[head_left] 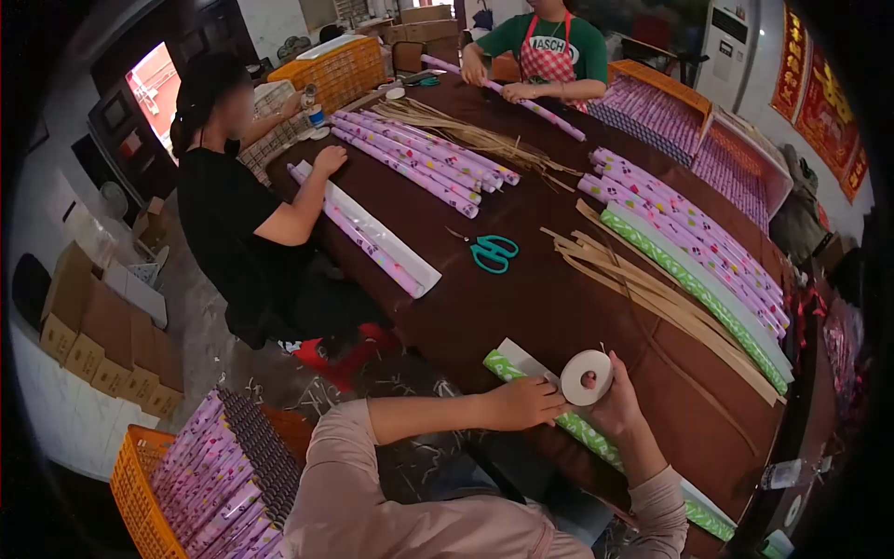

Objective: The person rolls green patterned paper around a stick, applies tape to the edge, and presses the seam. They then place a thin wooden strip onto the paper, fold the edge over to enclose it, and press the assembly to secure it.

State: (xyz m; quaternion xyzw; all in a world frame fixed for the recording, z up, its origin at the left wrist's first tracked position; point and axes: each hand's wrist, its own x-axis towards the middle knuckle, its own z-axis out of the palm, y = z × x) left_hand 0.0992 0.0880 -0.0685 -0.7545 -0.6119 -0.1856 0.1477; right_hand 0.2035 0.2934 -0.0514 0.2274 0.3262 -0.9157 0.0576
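A roll of white tape (575,373) is gripped in my right hand (618,402), its flat side facing up toward me. My left hand (523,404) is closed right beside the tape roll, fingers together; what they pinch, if anything, is hidden. Beneath both hands a green and white patterned paper roll (585,435) lies slantwise along the near table edge, partly covered by my hands and forearm. Farther up the table rest teal-handled scissors (494,253).
Brown paper strips (643,298) lie right of the scissors, beside another green roll (694,298) and purple patterned rolls (698,228). Two co-workers handle purple rolls: a person in black (237,205) at left, one in an apron (549,51) opposite. An orange crate (140,475) stands at lower left.
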